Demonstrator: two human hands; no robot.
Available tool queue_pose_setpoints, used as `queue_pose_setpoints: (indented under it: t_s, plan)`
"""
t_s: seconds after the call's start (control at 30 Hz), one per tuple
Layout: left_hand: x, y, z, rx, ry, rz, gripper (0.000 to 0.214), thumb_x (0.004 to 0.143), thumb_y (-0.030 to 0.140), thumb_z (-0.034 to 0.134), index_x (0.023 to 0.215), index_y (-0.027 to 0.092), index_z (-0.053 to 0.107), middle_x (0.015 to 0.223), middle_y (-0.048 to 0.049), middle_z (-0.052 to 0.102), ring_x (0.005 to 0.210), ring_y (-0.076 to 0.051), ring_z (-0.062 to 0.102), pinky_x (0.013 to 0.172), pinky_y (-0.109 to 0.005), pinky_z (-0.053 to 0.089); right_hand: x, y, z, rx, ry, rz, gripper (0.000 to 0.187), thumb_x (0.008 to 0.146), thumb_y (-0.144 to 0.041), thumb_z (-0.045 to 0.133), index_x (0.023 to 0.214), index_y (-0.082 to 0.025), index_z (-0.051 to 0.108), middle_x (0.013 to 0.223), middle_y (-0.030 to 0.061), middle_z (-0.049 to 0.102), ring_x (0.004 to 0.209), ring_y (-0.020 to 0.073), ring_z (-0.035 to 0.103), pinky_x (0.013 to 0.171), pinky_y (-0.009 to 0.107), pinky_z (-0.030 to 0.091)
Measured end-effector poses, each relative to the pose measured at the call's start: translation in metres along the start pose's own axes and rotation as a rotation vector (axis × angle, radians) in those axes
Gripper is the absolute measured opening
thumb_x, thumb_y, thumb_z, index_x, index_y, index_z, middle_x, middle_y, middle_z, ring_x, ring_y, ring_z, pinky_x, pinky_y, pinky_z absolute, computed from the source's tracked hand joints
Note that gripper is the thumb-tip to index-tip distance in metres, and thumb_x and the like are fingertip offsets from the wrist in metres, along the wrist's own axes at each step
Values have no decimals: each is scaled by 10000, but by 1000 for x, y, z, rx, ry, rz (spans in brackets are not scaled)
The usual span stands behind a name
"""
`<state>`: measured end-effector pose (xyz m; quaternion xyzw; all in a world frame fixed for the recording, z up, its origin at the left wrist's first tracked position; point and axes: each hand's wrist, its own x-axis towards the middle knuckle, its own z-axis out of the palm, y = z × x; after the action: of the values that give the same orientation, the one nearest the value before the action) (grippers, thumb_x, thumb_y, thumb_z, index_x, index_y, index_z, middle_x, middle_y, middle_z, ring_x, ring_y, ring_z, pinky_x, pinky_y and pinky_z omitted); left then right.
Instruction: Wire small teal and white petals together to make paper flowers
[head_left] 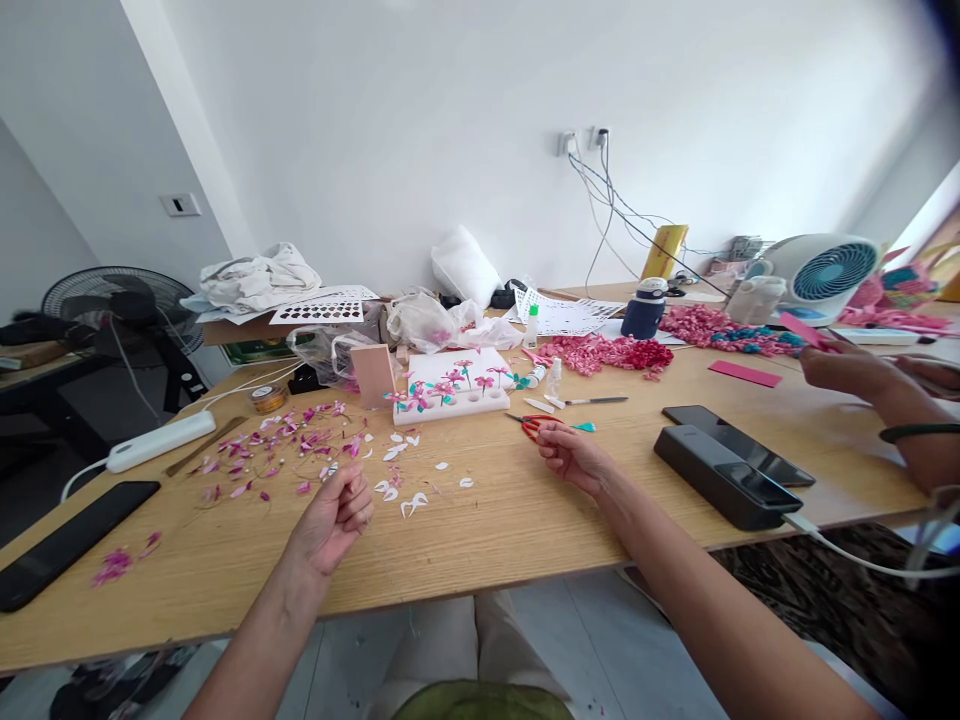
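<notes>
My left hand (pixel 337 508) is closed just above the table, thumb against curled fingers; whatever it may hold is too small to make out. Loose pink petals (pixel 300 440) on thin stems lie to its left, and white petal pieces (pixel 390 490) to its right. My right hand (pixel 574 455) has its fingers curled at the handles of red-handled scissors (pixel 531 425), whose dark tip points left. Behind both hands, a white foam stand (pixel 450 408) bears several pink wire flowers (pixel 454 380) with teal leaves. A small clear bottle (pixel 554 378) and a slim knife (pixel 596 401) lie beyond my right hand.
A black power bank (pixel 724 480) with a cable and a phone (pixel 739 440) lie to the right. Further right, a co-worker's hand (pixel 847 365) holds pink paper (pixel 806 332). A power strip (pixel 161 440) and black phone (pixel 67 540) occupy the left. The table's front edge is close.
</notes>
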<state>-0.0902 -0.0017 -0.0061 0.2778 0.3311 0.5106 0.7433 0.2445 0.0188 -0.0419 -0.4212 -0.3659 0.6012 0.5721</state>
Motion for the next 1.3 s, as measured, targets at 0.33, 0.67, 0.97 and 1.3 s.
queue_pose_setpoints:
  t_s: [0.33,0.67,0.97,1.3]
  plan:
    - [-20,-5,-3,64,-53,-50,314,695,198,576,515,151,323,444,84,275,357,-17,175,323,-150,170,-1,-1,0,-225,15,-32,135,577,-178,563,643,-184,447,558,-59,381,442,40,343,386,174,228]
    - [-22,-7,-2,73,-40,-67,327,690,201,580,511,155,310,440,87,255,355,-16,163,323,-152,162,-11,-10,-15,-847,-15,-86,104,604,-138,471,672,-185,535,561,-23,484,460,88,388,439,220,259]
    - [-16,-1,-5,74,-47,-30,317,719,211,556,497,147,339,441,84,236,351,-16,167,318,-155,171,-13,-8,-19,-1328,-48,-293,158,639,-97,468,620,-195,590,695,29,594,671,165,505,633,268,351]
    - [-7,0,-1,61,-14,-27,302,713,185,541,486,147,346,429,84,231,334,-16,189,301,-152,198,-46,-3,-7,-1472,-14,-432,122,715,-180,442,759,-195,555,866,53,539,815,180,491,717,272,375]
